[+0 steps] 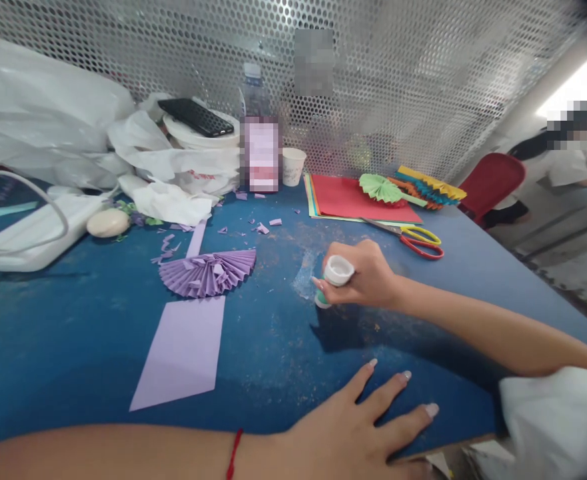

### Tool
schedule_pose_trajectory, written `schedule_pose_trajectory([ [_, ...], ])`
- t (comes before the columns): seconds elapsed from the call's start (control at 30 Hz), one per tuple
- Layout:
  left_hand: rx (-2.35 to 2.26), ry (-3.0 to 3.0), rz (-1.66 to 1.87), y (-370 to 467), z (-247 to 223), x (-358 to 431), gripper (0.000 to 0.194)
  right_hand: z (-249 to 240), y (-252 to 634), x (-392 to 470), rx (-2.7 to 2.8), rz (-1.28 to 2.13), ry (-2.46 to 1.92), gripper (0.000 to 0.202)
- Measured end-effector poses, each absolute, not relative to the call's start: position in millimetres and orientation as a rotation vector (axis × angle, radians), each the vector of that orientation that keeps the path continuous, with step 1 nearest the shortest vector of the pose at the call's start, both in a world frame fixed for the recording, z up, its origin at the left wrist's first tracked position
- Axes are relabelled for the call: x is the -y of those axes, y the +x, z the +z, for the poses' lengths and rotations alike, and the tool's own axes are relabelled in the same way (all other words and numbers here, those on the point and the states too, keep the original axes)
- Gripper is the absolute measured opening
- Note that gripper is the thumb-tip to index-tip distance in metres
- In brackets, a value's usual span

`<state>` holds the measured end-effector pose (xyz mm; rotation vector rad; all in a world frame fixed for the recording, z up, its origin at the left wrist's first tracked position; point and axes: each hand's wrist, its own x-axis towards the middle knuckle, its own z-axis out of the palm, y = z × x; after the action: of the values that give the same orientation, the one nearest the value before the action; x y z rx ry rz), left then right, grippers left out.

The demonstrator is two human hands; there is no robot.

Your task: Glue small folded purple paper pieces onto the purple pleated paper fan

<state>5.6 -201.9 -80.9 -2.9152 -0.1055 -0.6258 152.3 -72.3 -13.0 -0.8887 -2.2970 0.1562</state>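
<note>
My right hand (366,273) is wrapped round a white and green glue stick (340,270), held above the blue table; its lower end lies partly behind my fingers. Beside it, a whitish smear (304,275) marks the tabletop. My left hand (358,420) rests with fingers spread near the table's front edge, holding nothing. To the left lies a pleated purple paper fan (208,273) with small scraps on it. A flat piece of purple paper (180,353) lies just in front of it, and a purple strip (196,239) sticks out behind.
Scissors (413,241) with red and yellow handles lie beside stacked coloured paper (338,197), which bears a green folded fan (380,189). A paper cup (293,167), a bottle (256,93) and a phone (196,117) on a white container stand at the back. Another person sits far right.
</note>
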Motion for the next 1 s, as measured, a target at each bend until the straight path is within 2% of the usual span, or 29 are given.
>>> schedule_pose_trajectory([
  [0.17,0.106,-2.975,-0.579,3.1,-76.9,201.3,0.034,-16.5,117.1,39.2,2.224,0.208,-0.814,0.032],
  [0.47,0.074,-3.032,-0.590,5.0,-79.2,202.2,0.034,-11.6,176.3,83.9,2.297,0.168,-0.834,0.027],
  [0.7,0.065,-2.970,-0.567,2.6,-77.3,198.7,0.037,-21.4,131.5,29.9,2.199,0.248,-0.689,0.032],
  [1.0,0.073,-2.986,-0.635,6.7,-79.5,200.0,0.038,-18.9,186.3,69.1,2.239,0.115,-0.680,0.026],
])
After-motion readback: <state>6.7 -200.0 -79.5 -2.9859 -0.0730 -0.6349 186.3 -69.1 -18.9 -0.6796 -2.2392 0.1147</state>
